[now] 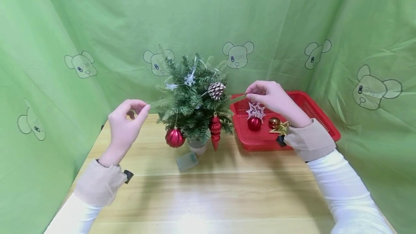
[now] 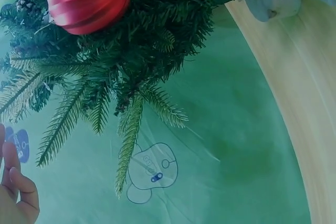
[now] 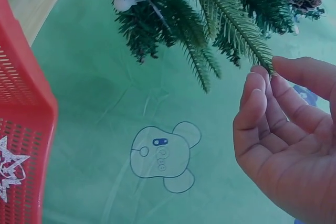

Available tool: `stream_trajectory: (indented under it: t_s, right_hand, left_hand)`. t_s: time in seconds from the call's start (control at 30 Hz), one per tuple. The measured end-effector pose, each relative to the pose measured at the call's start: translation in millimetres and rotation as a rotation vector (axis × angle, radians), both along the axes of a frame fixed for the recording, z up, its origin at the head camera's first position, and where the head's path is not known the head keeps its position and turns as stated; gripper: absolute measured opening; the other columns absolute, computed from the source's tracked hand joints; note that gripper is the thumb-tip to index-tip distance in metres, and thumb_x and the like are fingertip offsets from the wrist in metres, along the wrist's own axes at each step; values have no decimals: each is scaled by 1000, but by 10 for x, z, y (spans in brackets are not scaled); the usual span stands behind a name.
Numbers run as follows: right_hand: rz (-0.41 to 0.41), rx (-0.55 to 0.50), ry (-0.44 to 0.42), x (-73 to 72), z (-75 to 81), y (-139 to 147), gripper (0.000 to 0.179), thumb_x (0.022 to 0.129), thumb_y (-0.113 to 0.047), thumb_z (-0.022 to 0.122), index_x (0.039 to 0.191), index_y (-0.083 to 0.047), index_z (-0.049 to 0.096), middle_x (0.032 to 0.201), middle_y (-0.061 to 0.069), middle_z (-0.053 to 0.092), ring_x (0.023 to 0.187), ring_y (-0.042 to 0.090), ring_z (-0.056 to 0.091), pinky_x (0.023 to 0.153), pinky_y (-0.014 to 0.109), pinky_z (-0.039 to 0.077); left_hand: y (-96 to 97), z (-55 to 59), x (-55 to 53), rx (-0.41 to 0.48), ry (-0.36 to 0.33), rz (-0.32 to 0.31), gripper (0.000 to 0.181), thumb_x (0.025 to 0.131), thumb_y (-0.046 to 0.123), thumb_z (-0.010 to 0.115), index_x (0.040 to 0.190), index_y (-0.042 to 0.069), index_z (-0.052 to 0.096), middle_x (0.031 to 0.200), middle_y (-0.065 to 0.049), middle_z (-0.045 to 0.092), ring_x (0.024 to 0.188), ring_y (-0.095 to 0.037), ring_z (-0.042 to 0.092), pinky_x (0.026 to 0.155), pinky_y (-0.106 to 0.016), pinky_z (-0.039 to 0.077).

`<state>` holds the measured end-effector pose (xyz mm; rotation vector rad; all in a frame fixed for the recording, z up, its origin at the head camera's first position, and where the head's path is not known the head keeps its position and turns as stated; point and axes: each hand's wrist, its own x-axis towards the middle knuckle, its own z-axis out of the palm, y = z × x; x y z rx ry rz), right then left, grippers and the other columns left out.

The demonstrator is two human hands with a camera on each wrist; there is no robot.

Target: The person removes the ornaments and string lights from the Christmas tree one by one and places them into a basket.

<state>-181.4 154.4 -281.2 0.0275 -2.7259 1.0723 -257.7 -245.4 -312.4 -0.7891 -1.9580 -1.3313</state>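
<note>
A small artificial Christmas tree [image 1: 191, 100] stands in a pale pot [image 1: 197, 146] in the middle of the table. My right hand [image 1: 271, 96] pinches the tip of a green branch [image 3: 254, 48] on the tree's right side, between thumb and fingers. On the other side, my left hand [image 1: 128, 122] holds a branch tip with thumb and forefinger brought together; its fingertips are partly cut off in the left wrist view. From the tree hang a red ball [image 1: 174, 137], a red spiral drop ornament [image 1: 216, 129], a pine cone [image 1: 216, 90] and pale star or snowflake lights [image 1: 190, 78].
To the right of the tree is a red plastic basket [image 1: 247, 143], holding a red ball [image 1: 254, 123], a glittery star [image 1: 256, 110], a gold ball [image 1: 274, 122] and a gold star. A small translucent box [image 1: 187, 162] lies before the pot. Green curtains [image 1: 195, 13] surround the table.
</note>
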Motion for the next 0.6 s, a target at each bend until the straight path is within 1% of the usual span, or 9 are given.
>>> stream_trajectory:
  t_s: [0.03,0.1,0.3,0.43,0.5,0.6]
  right_hand:
    - [-19,-3,-5,17,0,-15,17,93,-17,65,105,-6,68,97,11,71,77,10,63,67,22,52]
    - [-56,-7,-13,50,-4,-48,17,93,-17,65,106,-6,67,98,12,71,76,6,62,67,22,52]
    - [-70,-16,-12,-50,-45,18,20,94,-17,64,108,-4,67,98,13,70,73,6,60,64,22,51]
    - [-66,-32,-7,-114,-61,41,21,93,-15,64,109,-1,66,101,19,69,71,6,59,63,21,51]
    - [-63,-36,-8,-142,-66,52,22,93,-14,63,110,0,66,103,21,69,71,6,59,63,21,51]
    - [-62,-35,-13,-170,-70,68,22,94,-14,63,111,-1,65,105,20,69,71,5,59,64,20,52]
  left_hand:
    - [-11,-3,-20,-1,14,-19,8,83,5,75,89,2,72,75,-11,68,71,7,52,64,-11,40]
    - [-32,-6,-56,-3,33,-63,8,81,4,76,88,1,72,76,-13,68,72,8,51,65,-10,40]
    - [7,17,18,-13,100,-116,9,78,2,77,85,0,72,75,-13,69,72,4,53,67,-11,40]
    - [32,26,63,-21,142,-138,10,75,0,79,82,2,72,72,-12,68,71,-1,53,66,-13,39]
    - [45,29,85,-22,156,-144,11,73,-1,79,81,3,72,71,-11,68,71,-3,52,65,-14,38]
    - [63,35,123,-29,167,-156,13,72,-2,80,81,4,72,71,-10,68,70,-6,52,65,-15,38]
